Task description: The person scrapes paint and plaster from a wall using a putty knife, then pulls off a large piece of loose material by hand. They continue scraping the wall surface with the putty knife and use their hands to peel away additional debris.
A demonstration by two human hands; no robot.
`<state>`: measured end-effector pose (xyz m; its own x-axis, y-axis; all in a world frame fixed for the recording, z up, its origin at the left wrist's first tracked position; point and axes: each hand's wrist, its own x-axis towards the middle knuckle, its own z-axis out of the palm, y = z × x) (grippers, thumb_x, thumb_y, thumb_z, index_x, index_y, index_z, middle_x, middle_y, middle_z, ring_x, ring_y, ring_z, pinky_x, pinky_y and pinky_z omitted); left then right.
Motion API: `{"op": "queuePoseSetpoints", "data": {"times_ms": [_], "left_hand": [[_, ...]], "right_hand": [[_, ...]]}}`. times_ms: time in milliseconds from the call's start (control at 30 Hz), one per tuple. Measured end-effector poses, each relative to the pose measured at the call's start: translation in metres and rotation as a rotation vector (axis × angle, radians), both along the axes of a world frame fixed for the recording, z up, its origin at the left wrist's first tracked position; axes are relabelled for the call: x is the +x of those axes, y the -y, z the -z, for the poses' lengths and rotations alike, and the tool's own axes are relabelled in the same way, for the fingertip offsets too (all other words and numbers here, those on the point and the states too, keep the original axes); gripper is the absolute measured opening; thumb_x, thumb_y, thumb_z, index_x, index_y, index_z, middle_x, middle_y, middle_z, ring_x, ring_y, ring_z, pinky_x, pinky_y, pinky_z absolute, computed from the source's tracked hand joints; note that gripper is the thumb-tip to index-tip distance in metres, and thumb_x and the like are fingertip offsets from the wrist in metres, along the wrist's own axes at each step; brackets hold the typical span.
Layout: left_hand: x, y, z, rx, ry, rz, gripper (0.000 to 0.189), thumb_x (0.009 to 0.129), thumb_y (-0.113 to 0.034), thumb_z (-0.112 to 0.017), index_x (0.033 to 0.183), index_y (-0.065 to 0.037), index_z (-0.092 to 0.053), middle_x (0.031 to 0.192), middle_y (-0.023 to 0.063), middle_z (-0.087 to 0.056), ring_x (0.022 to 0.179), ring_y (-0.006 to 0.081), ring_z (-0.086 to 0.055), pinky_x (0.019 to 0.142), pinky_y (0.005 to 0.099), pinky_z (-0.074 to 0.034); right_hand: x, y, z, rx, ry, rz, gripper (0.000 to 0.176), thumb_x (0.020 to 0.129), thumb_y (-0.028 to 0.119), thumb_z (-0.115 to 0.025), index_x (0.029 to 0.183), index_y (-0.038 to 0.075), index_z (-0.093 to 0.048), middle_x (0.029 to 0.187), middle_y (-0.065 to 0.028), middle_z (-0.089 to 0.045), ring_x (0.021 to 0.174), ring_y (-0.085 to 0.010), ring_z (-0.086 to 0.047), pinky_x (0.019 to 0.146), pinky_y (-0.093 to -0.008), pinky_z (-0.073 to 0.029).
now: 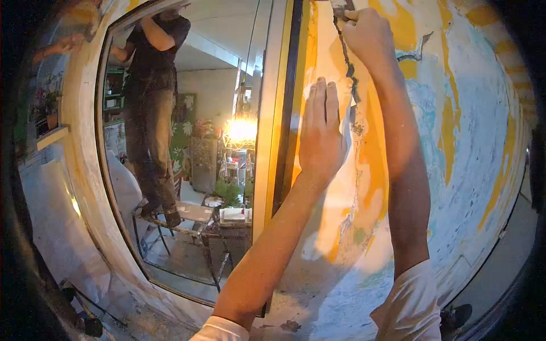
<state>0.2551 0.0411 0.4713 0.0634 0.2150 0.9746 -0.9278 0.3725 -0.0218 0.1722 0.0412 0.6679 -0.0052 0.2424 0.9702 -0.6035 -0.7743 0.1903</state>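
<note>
My left hand (324, 131) lies flat against the painted wall (369, 165), fingers stretched upward, just left of a dark, jagged crack (348, 62). A pale, loose-looking edge (346, 128) shows along the right side of its palm. Higher up, at the top of the crack, my right hand (368, 35) is closed with its fingers bent and the thumb toward the crack. A small dark, greyish piece (343, 9) shows at those fingertips; I cannot tell what it is. Around both hands the surface is patchy cream, orange and light blue.
Left of my hands, a tall framed glass pane (199, 170) shows a person (156, 108) standing on a paint-spotted platform (196, 213), and a bright lamp (240, 135). Another hand (69, 43) appears at the far left. A second crack (418, 50) runs right of my right wrist.
</note>
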Motion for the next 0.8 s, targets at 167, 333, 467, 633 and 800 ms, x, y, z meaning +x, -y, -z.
{"op": "queuePoseSetpoints", "data": {"times_ms": [167, 333, 467, 633, 800], "left_hand": [[-0.002, 0.003, -0.002, -0.036, -0.009, -0.013, 0.059, 0.09, -0.01, -0.056, 0.145, 0.001, -0.037, 0.149, 0.0255, -0.034, 0.136, 0.0433, -0.036, 0.112, 0.0479, -0.031], [0.0, 0.0, -0.001, -0.011, 0.012, -0.014, 0.057, 0.092, -0.011, -0.054, 0.145, 0.001, -0.036, 0.151, 0.0246, -0.033, 0.138, 0.0426, -0.034, 0.112, 0.0472, -0.032], [-0.004, -0.001, 0.002, 0.003, -0.003, -0.032, 0.059, 0.091, -0.009, -0.053, 0.146, 0.0, -0.035, 0.151, 0.0241, -0.032, 0.138, 0.0418, -0.034, 0.112, 0.0472, -0.032], [0.0, 0.0, 0.0, 0.008, -0.002, -0.022, 0.062, 0.087, -0.004, -0.054, 0.146, 0.0, -0.034, 0.151, 0.0227, -0.033, 0.139, 0.0404, -0.033, 0.113, 0.0458, -0.031], [0.002, -0.001, 0.001, 0.017, -0.002, -0.058, 0.06, 0.085, 0.004, -0.052, 0.143, 0.001, -0.038, 0.149, 0.0226, -0.036, 0.138, 0.0382, -0.036, 0.113, 0.0434, -0.032]], "right_hand": [[-0.003, -0.014, 0.017, 0.025, -0.005, 0.004, 0.029, 0.074, 0.014, -0.06, 0.095, -0.004, -0.07, 0.099, -0.0299, -0.066, 0.096, -0.0451, -0.065, 0.088, -0.0496, -0.052], [-0.001, -0.02, 0.017, 0.078, 0.005, 0.0, 0.025, 0.073, 0.012, -0.064, 0.092, -0.005, -0.068, 0.095, -0.0323, -0.065, 0.093, -0.0462, -0.065, 0.084, -0.0504, -0.053], [0.006, -0.012, -0.02, 0.082, -0.006, 0.039, 0.04, 0.078, 0.022, -0.065, 0.11, -0.002, -0.06, 0.095, -0.0301, -0.067, 0.093, -0.0427, -0.066, 0.088, -0.0534, -0.05], [-0.009, -0.028, -0.02, 0.115, -0.048, 0.181, 0.029, 0.08, 0.018, -0.058, 0.099, 0.002, -0.072, 0.102, -0.0253, -0.068, 0.1, -0.0435, -0.064, 0.089, -0.0476, -0.051], [-0.047, 0.005, 0.023, -0.143, -0.05, 0.143, 0.027, 0.085, 0.014, -0.057, 0.107, 0.007, -0.071, 0.097, -0.0236, -0.068, 0.092, -0.0395, -0.065, 0.084, -0.0461, -0.051]]}}
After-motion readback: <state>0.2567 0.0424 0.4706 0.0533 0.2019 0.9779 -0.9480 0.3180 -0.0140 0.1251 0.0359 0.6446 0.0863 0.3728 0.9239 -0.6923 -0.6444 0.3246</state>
